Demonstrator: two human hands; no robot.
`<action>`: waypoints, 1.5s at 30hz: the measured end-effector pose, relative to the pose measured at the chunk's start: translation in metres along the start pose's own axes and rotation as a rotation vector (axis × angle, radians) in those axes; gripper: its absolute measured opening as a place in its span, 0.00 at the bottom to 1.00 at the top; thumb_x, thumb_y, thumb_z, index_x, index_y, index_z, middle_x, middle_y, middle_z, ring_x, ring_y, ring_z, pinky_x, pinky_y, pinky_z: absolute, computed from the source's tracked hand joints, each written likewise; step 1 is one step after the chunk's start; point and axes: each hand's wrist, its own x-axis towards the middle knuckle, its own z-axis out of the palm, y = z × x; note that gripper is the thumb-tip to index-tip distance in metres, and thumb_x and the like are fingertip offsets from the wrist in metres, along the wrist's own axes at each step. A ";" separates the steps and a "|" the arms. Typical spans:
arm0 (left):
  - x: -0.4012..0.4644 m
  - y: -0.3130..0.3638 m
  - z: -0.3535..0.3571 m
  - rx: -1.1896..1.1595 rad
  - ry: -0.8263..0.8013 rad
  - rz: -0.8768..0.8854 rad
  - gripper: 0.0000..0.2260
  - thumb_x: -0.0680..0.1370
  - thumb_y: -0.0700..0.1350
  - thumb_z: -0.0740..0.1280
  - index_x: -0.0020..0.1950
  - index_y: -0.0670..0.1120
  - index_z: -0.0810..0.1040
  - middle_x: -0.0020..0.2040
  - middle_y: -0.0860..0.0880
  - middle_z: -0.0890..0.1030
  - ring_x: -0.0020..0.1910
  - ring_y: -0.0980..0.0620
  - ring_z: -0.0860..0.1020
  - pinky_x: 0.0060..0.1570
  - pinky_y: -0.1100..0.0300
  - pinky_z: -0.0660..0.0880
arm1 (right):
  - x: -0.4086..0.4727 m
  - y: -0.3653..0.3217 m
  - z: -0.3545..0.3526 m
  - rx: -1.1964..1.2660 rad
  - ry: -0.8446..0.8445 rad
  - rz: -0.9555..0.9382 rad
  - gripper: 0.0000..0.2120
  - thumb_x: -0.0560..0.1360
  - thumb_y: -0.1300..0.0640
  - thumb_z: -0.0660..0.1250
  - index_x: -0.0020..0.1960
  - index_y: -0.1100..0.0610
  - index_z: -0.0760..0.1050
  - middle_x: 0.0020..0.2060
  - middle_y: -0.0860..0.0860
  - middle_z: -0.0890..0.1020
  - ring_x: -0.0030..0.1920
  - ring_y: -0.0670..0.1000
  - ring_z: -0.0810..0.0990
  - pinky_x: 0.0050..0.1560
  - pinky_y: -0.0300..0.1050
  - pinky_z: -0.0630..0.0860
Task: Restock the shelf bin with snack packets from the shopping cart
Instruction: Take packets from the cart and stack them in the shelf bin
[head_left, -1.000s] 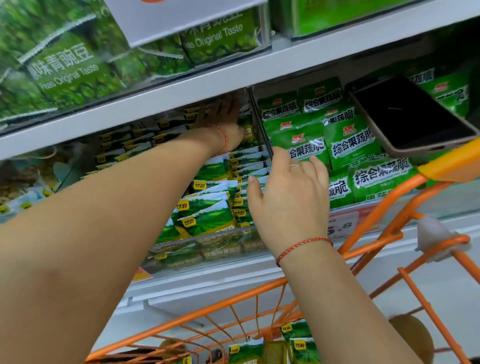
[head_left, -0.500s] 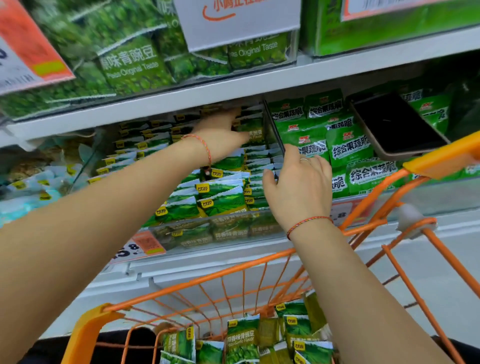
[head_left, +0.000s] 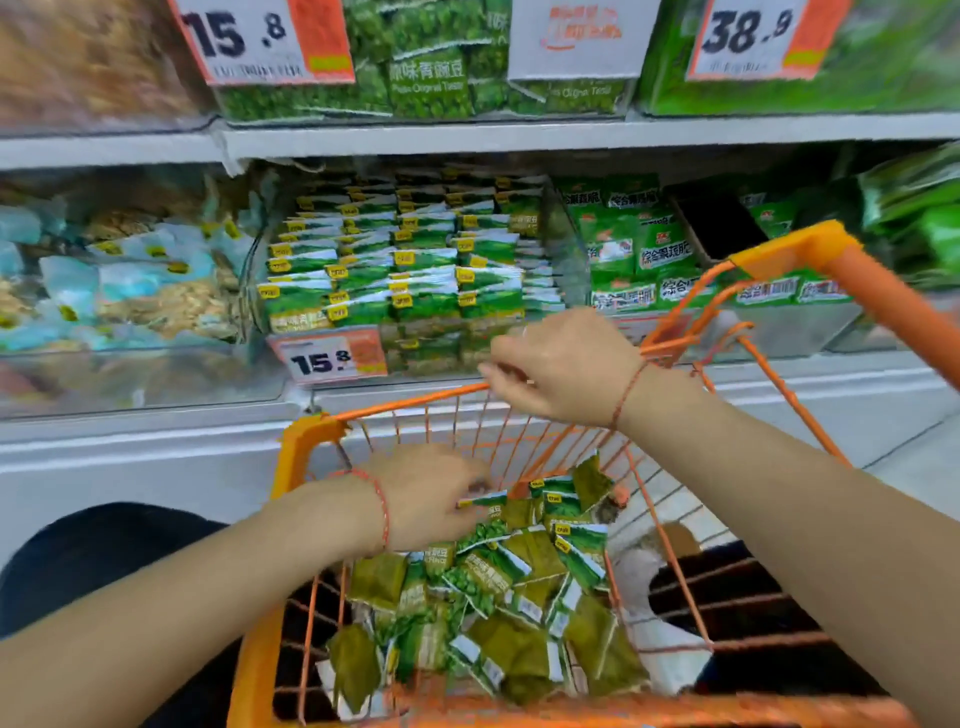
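My left hand (head_left: 431, 493) is down inside the orange wire cart (head_left: 306, 441), fingers curled over the top of the heap of snack packets (head_left: 498, 582); the fingertips reach a green packet with a white stripe (head_left: 485, 501), but I cannot tell whether I am gripping it or only touching it. The packets in the cart are small, flat, crinkly foil pillows, green with pea pictures on one face and dull olive on the other, lying every which way. My right hand (head_left: 566, 364) hangs above the cart's front rim, fingers bent and drawn loosely together, with nothing that I can see in them; the blur hides the fingertips. A thin red cord circles each wrist.

Ahead, the shelf bin (head_left: 405, 270) has clear plastic walls and is packed with the same green packets, stacked flat in neat rows almost to the shelf above. An orange and white price card (head_left: 332, 358) reading 15.8 is fixed on its front. The bin just to its right holds larger glossy green bags (head_left: 639, 244).
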 end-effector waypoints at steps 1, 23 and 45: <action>-0.001 0.004 -0.001 -0.034 -0.081 -0.016 0.20 0.80 0.55 0.56 0.68 0.47 0.71 0.62 0.45 0.76 0.60 0.47 0.74 0.51 0.60 0.70 | -0.007 -0.007 0.001 0.018 -0.072 -0.078 0.16 0.74 0.52 0.56 0.31 0.56 0.72 0.20 0.51 0.72 0.19 0.54 0.70 0.21 0.37 0.60; 0.083 -0.014 0.109 0.021 -0.250 -0.059 0.38 0.74 0.47 0.70 0.77 0.52 0.51 0.74 0.39 0.60 0.62 0.38 0.72 0.51 0.48 0.73 | -0.098 -0.095 0.082 0.110 -1.567 0.287 0.57 0.69 0.32 0.65 0.76 0.58 0.30 0.76 0.63 0.48 0.60 0.61 0.75 0.43 0.48 0.70; 0.050 -0.012 0.047 -0.579 0.033 -0.073 0.13 0.80 0.49 0.63 0.61 0.44 0.75 0.55 0.43 0.79 0.50 0.48 0.76 0.41 0.62 0.68 | -0.070 -0.045 0.024 0.740 -1.115 1.225 0.33 0.70 0.47 0.74 0.67 0.61 0.66 0.48 0.55 0.79 0.40 0.50 0.79 0.37 0.43 0.77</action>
